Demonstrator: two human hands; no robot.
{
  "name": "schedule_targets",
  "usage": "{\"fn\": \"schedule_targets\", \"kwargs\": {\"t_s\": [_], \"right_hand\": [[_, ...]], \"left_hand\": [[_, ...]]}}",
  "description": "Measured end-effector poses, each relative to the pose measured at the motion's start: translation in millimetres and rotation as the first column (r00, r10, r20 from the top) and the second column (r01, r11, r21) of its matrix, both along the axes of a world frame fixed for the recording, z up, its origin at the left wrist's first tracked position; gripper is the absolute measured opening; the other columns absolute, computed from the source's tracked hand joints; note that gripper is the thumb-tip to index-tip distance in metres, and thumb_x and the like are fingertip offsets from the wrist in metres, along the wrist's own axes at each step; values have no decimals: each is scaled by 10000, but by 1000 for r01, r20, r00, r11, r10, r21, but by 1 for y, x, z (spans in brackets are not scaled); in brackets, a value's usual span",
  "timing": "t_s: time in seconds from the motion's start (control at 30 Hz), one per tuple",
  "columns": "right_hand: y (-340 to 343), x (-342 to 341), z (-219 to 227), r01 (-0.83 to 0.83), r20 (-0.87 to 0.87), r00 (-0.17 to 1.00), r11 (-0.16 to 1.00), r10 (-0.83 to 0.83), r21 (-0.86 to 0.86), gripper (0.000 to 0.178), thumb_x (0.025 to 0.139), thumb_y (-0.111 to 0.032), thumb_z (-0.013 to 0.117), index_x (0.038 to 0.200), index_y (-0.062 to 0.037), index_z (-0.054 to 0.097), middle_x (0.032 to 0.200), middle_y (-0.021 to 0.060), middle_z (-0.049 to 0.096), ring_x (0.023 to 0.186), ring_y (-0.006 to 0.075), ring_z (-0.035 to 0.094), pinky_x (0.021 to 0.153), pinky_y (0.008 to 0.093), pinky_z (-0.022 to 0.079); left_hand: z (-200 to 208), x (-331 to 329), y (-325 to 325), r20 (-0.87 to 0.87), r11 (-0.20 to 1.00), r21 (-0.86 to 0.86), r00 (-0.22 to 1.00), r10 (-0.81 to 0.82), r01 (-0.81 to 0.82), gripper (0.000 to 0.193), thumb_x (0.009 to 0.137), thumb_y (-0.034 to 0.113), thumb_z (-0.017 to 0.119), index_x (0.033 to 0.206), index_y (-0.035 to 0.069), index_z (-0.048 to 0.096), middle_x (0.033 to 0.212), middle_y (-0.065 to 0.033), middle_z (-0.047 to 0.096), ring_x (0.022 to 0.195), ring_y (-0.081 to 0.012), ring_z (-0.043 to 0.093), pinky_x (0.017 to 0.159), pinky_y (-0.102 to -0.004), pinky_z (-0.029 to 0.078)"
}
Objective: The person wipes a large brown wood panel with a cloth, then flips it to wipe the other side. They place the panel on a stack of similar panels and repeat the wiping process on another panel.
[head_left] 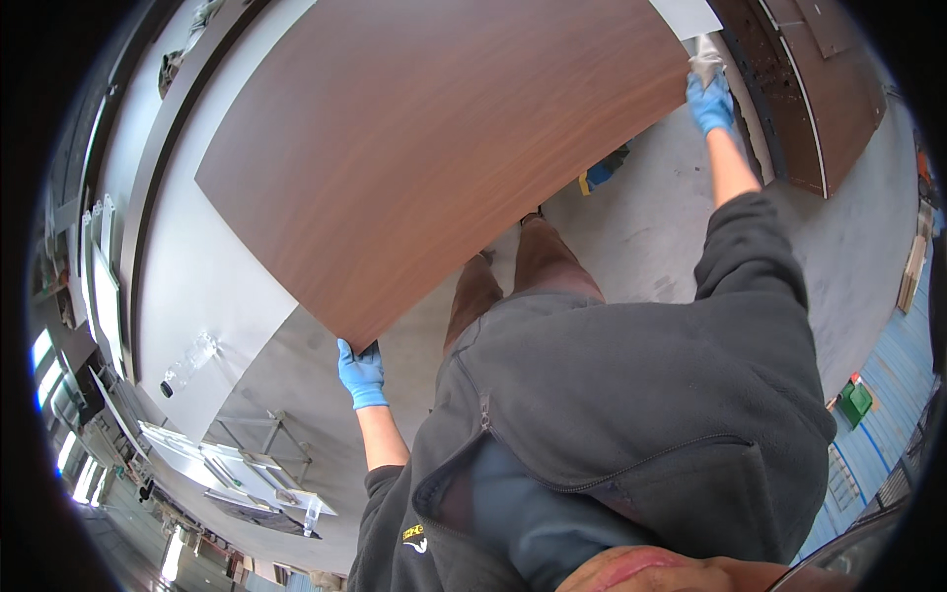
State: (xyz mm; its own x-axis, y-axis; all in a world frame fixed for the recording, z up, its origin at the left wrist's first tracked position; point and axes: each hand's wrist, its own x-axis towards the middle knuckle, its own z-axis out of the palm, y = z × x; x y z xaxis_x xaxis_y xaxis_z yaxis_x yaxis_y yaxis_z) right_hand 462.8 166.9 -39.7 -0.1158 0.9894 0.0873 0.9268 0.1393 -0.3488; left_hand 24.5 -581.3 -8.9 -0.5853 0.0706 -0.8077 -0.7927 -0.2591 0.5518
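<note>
A large brown wood-grain panel (464,138) lies flat in front of me on a white sheet-like surface (197,296). My left hand (362,377), in a blue glove, is closed on the panel's near left corner, fingers partly hidden at the edge. Out at the panel's right end, my right hand (712,105), also gloved in blue, is closed around a crumpled pale rag-like thing (706,61). That thing sits beside the panel's right edge; its exact kind is unclear.
A clear plastic bottle (189,363) lies on the white surface at left. Dark brown boards (824,99) stand at the far right. Below the panel's near edge is a blue and yellow object (604,172) on the grey floor (641,237). A metal frame (271,434) stands at lower left.
</note>
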Motion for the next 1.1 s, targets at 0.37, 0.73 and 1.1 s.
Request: {"fn": "schedule_targets", "kwargs": {"t_s": [0.37, 0.73, 1.1], "right_hand": [[-63, -43, 6, -339, 457, 872, 889, 175, 307, 737, 1056, -490, 589, 1640, -58, 461, 1687, 168, 466, 1579, 341, 414, 1319, 508, 257], [-408, -363, 101, -760, -257, -372, -134, 892, 636, 132, 867, -233, 678, 808, -118, 700, 919, 81, 741, 880, 277, 720, 745, 476, 555], [-81, -290, 96, -746, -97, 566, 558, 819, 363, 293, 1014, -157, 583, 1263, -135, 735, 1176, 119, 737, 1107, 324, 681, 928, 439, 577]], "left_hand": [[6, 10, 22, -32, 983, -120, 990, 135, -138, 538, 1088, 376, 645, 1495, 29, 586, 1535, -157, 609, 1424, -341, 554, 1264, -509, 423], [0, 11, 19, -30, 1000, -19, 999, -12, 11, 603, 1113, 423, 575, 1587, 55, 516, 1611, -141, 550, 1472, -316, 509, 1269, -476, 375], [4, 15, 17, -83, 995, -87, 996, 43, -50, 646, 1074, 417, 665, 1564, 24, 518, 1586, -150, 565, 1444, -347, 525, 1272, -506, 396]]}}
